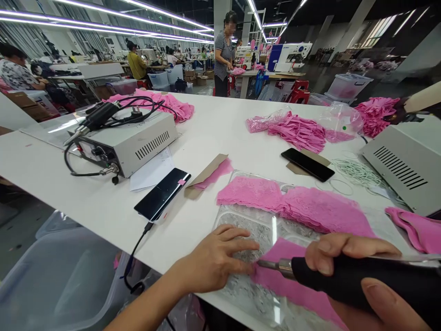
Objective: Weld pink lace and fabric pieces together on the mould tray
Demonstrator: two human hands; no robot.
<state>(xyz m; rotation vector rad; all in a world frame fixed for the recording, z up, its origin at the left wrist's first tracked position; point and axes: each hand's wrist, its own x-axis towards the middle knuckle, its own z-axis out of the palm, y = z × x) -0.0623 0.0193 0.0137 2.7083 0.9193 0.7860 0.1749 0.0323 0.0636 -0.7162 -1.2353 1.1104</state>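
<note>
My right hand (358, 262) is wrapped round a black handpiece (330, 272) with a slim metal tip pointing left. That tip rests on the left edge of a pink fabric piece (292, 266). My left hand (220, 257) lies open with fingers spread on a clear plastic board (248, 220), one fingertip at the fabric's edge close to the metal tip. Just beyond, a stack of pink lace pieces (289, 202) lies across the same board. My right hand and the handpiece cover part of the pink piece.
A grey box (148, 142) carries another handpiece (99, 117) and black cables. Phones (161, 195) (308, 164), brown card (208, 177), pink strips (299, 131) and pale elastic loops (358, 170) lie around. A second grey box (406, 156) stands right. Below left is a plastic bin (65, 271). People work behind.
</note>
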